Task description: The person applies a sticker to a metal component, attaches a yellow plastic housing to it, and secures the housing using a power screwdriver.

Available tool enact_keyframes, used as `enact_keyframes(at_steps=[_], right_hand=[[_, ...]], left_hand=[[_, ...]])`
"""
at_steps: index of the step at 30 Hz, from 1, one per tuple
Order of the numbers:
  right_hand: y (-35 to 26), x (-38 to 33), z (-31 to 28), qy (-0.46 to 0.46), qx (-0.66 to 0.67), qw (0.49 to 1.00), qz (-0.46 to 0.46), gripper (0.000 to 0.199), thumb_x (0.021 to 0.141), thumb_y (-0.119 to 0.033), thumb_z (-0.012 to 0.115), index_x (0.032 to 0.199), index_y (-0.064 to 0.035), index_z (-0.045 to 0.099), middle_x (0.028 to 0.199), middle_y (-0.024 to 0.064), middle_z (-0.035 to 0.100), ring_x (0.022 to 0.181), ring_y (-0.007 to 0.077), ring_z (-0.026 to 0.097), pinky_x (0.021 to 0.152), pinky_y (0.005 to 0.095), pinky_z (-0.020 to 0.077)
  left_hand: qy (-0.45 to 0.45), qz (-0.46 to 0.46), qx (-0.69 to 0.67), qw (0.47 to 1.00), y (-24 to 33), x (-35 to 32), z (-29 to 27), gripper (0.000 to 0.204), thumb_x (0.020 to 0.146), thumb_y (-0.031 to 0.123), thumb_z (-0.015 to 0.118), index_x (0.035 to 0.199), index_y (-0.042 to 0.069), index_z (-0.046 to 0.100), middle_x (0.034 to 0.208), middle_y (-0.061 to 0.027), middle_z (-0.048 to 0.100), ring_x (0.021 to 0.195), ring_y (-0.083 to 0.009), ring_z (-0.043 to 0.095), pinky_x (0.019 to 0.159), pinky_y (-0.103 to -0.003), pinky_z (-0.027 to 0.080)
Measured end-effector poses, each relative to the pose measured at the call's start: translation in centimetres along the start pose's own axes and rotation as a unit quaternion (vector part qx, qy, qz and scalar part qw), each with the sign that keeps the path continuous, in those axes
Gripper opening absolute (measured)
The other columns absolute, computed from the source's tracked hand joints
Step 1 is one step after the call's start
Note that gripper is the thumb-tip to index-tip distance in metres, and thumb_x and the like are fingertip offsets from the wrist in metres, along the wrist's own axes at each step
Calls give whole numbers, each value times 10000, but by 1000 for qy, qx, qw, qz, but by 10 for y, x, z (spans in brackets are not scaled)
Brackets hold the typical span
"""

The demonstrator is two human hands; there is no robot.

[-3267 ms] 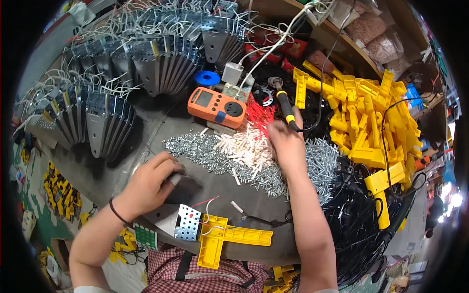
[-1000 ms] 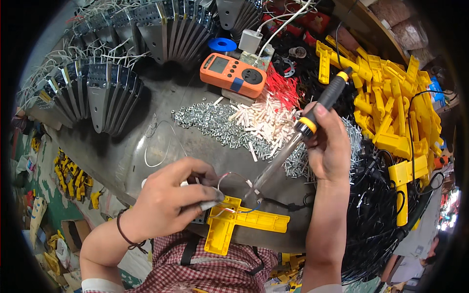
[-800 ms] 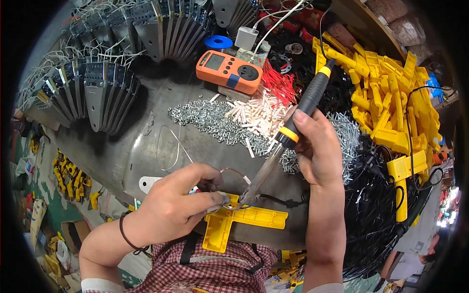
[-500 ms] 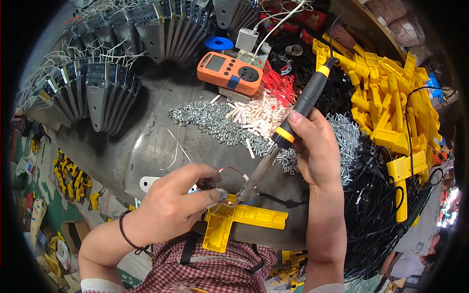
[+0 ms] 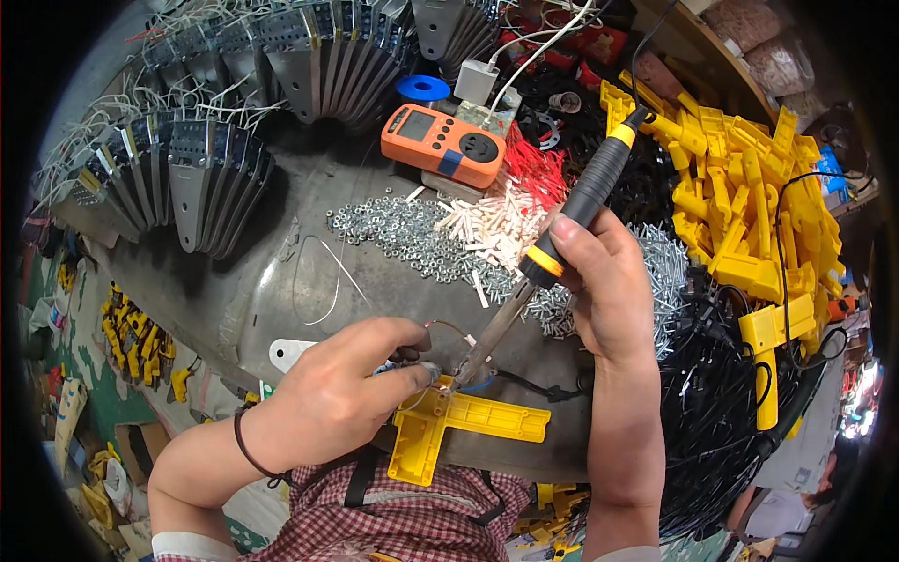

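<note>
My right hand (image 5: pixel 611 281) grips a soldering iron (image 5: pixel 590 183) by its black and yellow handle, its metal shaft slanting down to the left. The tip touches the upper edge of an open yellow plastic housing half (image 5: pixel 496 416), shaped like a pistol, which lies near the table's front edge. Over the housing's left end, my left hand (image 5: pixel 351 375) is closed, thumb and fingers pinched together beside the tip. What it pinches is too small and covered to make out. A thin brown wire (image 5: pixel 448 325) and a black cable (image 5: pixel 536 385) run out from the joint there.
Small nuts (image 5: pixel 393 225), white sleeves (image 5: pixel 501 225) and screws (image 5: pixel 660 281) lie in heaps beyond my hands. An orange meter (image 5: pixel 442 145) stands behind them. Yellow housings (image 5: pixel 740 187) and black cables (image 5: pixel 712 431) pile up at right; metal plates (image 5: pixel 192 187) fan out at left.
My left fingers have shifted slightly at the joint, and the back of the hand has turned a little. The iron and my right hand stay almost in place.
</note>
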State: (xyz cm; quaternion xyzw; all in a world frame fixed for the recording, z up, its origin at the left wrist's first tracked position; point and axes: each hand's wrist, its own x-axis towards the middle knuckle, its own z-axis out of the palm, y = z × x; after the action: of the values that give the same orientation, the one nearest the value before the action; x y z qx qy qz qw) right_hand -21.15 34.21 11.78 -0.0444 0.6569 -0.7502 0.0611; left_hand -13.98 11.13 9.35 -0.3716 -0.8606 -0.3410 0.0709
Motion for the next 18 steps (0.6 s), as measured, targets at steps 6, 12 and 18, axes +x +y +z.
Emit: enact_keyframes(at_steps=[6,12,18], right_hand=[[-5,-1,4,-5,-26,1000,7,291,861,-176,657,1052,20,560,938,52,614,856,96,575,787,257,467],[-2,-1,1,0,-27,1000,7,293,861,-179,659,1049,23,561,931,53,619,855,95,581,778,251,471],[-5,-2,4,0,-23,1000,1,295,857,-191,667,1037,19,566,910,50,615,839,94,584,765,251,477]], left_hand=[[40,-4,10,999,-2,0,7,284,606,-43,675,875,41,641,1012,-116,577,836,-260,622,664,-343,519],[35,-14,11,999,0,-2,9,291,599,-61,667,874,30,635,1016,-132,572,842,-267,620,680,-343,521],[45,-3,16,999,1,4,9,293,599,-65,662,875,26,631,993,-128,579,843,-270,621,692,-340,520]])
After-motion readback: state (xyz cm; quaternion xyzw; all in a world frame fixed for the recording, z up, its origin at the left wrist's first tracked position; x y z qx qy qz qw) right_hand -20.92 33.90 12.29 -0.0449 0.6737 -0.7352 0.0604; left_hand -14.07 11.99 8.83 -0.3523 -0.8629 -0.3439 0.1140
